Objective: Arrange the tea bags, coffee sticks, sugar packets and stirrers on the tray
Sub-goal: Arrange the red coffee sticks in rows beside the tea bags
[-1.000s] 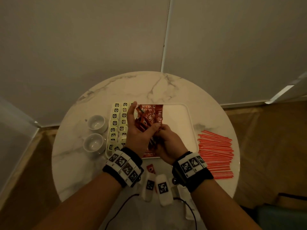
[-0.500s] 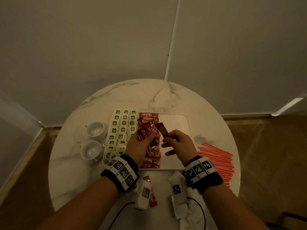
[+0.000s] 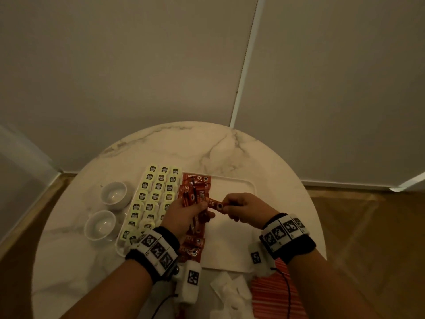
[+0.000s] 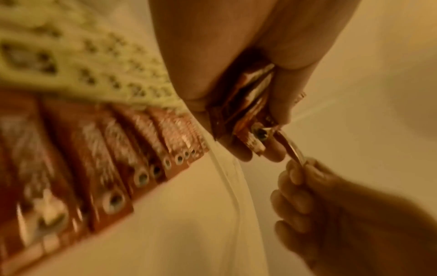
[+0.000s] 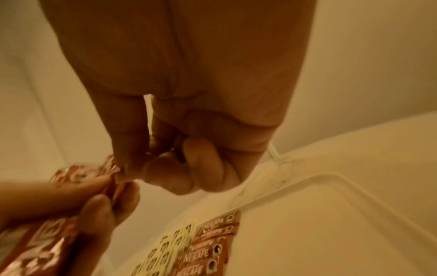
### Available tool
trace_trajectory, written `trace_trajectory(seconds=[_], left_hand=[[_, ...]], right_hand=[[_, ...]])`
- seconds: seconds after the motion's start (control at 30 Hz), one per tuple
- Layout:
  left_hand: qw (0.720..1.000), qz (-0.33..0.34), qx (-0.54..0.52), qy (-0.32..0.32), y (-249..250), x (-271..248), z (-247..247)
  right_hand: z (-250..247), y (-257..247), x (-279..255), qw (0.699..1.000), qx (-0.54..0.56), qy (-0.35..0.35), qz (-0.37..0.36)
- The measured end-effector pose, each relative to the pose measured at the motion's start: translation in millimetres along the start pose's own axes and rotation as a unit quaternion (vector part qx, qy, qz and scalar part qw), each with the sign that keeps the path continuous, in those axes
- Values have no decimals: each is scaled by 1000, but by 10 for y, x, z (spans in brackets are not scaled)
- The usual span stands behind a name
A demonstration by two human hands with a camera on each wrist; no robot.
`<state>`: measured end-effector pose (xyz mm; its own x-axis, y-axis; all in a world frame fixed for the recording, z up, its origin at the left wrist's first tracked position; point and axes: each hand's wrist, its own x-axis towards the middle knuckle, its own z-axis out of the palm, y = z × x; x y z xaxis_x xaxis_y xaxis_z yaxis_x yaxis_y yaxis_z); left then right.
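A white tray [image 3: 232, 187] lies on the round marble table. Yellow-green tea bags [image 3: 158, 187] fill its left side in rows. A column of red coffee sticks [image 3: 195, 244] runs beside them. My left hand [image 3: 200, 209] grips a fanned bunch of red coffee sticks [image 3: 192, 195] above that column; in the left wrist view the bunch [image 4: 248, 104] sits between thumb and fingers. My right hand [image 3: 226, 203] pinches a single coffee stick [image 3: 215, 202] by its right end and holds it level against the bunch. Red stirrers [image 3: 269, 293] lie at the near right, partly under my right wrist.
Two white cups [image 3: 114, 195] [image 3: 100, 224] stand left of the tray. White paper packets [image 3: 230, 291] lie at the table's near edge. The tray's right half [image 5: 331, 224] is bare. A pale wall rises close behind the table, with wooden floor on both sides.
My right hand has drawn one coffee stick out of the left hand's bunch and turned it from tilted to level. The left hand keeps its bunch above the column.
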<state>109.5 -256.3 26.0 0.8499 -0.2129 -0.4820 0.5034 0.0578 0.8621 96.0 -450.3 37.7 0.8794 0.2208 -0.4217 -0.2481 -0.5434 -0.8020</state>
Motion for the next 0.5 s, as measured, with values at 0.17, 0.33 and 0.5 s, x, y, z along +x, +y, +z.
trace_trajectory(seconds=[0.17, 0.33, 0.5], left_hand=[[996, -37, -73, 42, -60, 56, 27], [995, -31, -60, 67, -92, 35, -97], [997, -6, -24, 70, -82, -74, -164]], right_hand=[[-212, 285, 285, 991, 41, 75, 99], [-252, 618, 665, 961, -200, 68, 177], [-100, 695, 752, 941, -233, 167, 181]])
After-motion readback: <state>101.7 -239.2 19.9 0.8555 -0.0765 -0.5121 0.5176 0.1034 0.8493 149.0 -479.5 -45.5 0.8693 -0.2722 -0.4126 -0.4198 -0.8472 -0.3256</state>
